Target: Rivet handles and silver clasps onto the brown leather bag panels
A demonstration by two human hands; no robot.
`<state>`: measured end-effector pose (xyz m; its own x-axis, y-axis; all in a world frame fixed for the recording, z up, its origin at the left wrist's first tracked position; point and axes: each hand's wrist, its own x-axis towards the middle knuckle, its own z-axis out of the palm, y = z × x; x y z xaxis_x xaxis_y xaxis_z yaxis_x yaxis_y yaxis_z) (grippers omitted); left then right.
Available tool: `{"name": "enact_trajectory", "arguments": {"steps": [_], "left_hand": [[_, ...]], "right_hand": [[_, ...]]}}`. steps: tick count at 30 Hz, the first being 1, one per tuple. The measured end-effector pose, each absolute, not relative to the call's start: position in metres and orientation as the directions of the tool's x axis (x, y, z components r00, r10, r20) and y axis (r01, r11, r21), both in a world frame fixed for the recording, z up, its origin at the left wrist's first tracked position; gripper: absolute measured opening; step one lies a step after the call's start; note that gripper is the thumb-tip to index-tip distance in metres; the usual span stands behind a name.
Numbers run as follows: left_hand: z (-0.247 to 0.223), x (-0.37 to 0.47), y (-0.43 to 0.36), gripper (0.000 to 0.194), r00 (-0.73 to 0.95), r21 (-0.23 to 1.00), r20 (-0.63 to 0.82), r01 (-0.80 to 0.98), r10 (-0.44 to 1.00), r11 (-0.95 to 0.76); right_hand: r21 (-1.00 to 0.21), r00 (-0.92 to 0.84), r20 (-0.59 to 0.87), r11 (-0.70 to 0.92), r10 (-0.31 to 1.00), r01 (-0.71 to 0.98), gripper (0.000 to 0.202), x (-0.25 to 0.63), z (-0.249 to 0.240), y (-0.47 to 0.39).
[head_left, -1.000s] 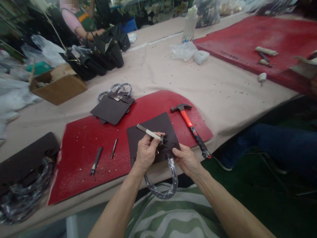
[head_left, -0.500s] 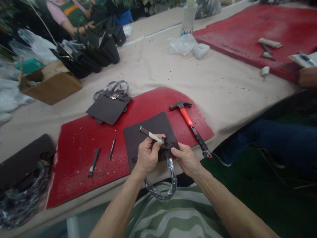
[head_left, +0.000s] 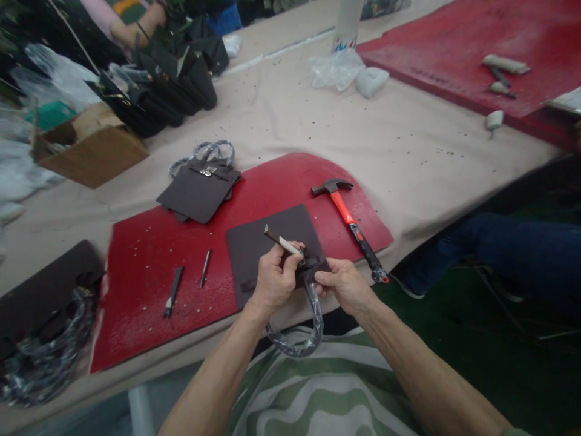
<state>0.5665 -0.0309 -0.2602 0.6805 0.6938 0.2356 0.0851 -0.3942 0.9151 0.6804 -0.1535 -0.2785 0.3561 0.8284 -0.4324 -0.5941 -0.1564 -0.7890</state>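
My left hand is closed round a metal punch wrapped in white tape. The punch slants, its lower end at a strap tab on a dark bag panel; the exact contact is hidden by my fingers. At the panel's near right edge, my right hand pinches the panel beside the base of a plastic-wrapped handle. That handle loops over the table edge towards my body. A claw hammer with a red and black grip lies to the right. Left of the panel are a thin metal rod and a flat dark tool.
The panel lies on a red board. Stacked panels rest behind, and another panel lies at left. Further back are a cardboard box, black bags and another person's arm. Another person's leg is at right.
The view has shifted slightly. My left hand and the punch have moved a little to the right, and the strap tab shows more clearly. My right hand keeps its pinch at the panel edge.
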Motion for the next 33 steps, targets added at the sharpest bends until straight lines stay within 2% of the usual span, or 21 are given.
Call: {"name": "enact_trajectory", "arguments": {"steps": [4,8,11,13,15,18,21,24,26,28,30,33], "left_hand": [[-0.263,0.568,-0.035,0.014,0.68,0.856,0.311,0.102,0.664,-0.506],[-0.268,0.572,-0.036,0.016,0.679,0.808,0.347,0.134,0.647,-0.574],[-0.275,0.573,-0.037,0.017,0.693,0.777,0.362,0.145,0.623,-0.612],[-0.28,0.574,-0.039,0.017,0.712,0.745,0.381,0.141,0.589,-0.652],[-0.285,0.574,-0.041,0.017,0.734,0.717,0.392,0.135,0.555,-0.684],[-0.289,0.574,-0.044,0.014,0.754,0.687,0.403,0.124,0.518,-0.716],[-0.29,0.574,-0.046,0.01,0.755,0.673,0.423,0.108,0.5,-0.732],[-0.29,0.576,-0.046,0.009,0.746,0.682,0.431,0.099,0.507,-0.724],[-0.29,0.577,-0.046,0.009,0.743,0.689,0.432,0.094,0.512,-0.718],[-0.29,0.578,-0.046,0.009,0.737,0.691,0.444,0.081,0.51,-0.718],[-0.29,0.579,-0.046,0.009,0.733,0.691,0.457,0.064,0.504,-0.72],[-0.29,0.579,-0.047,0.01,0.729,0.696,0.46,0.058,0.507,-0.715]], "right_hand": [[-0.827,0.377,-0.435,-0.197,0.817,-0.527,0.023,0.68,-0.275,-0.153],[-0.88,0.413,-0.438,-0.289,0.798,-0.376,0.016,0.681,-0.272,-0.152],[-0.894,0.408,-0.448,-0.402,0.795,-0.197,0.01,0.686,-0.268,-0.153],[-0.877,0.41,-0.438,-0.48,0.8,0.001,0.015,0.69,-0.263,-0.155],[-0.814,0.433,-0.404,-0.533,0.806,0.232,0.022,0.694,-0.258,-0.158],[-0.651,0.45,-0.309,-0.531,0.838,0.542,0.033,0.701,-0.249,-0.166],[-0.49,0.514,-0.16,-0.52,0.843,0.7,0.033,0.712,-0.243,-0.172],[-0.383,0.674,0.068,-0.605,0.735,0.698,0.01,0.734,-0.239,-0.171],[-0.362,0.72,0.111,-0.646,0.685,0.671,0.02,0.751,-0.239,-0.164],[-0.449,0.747,-0.008,-0.67,0.665,0.591,0.024,0.768,-0.24,-0.155],[-0.568,0.738,-0.172,-0.677,0.653,0.467,0.018,0.782,-0.24,-0.145],[-0.676,0.656,-0.343,-0.662,0.673,0.325,0.012,0.794,-0.233,-0.135]]}}
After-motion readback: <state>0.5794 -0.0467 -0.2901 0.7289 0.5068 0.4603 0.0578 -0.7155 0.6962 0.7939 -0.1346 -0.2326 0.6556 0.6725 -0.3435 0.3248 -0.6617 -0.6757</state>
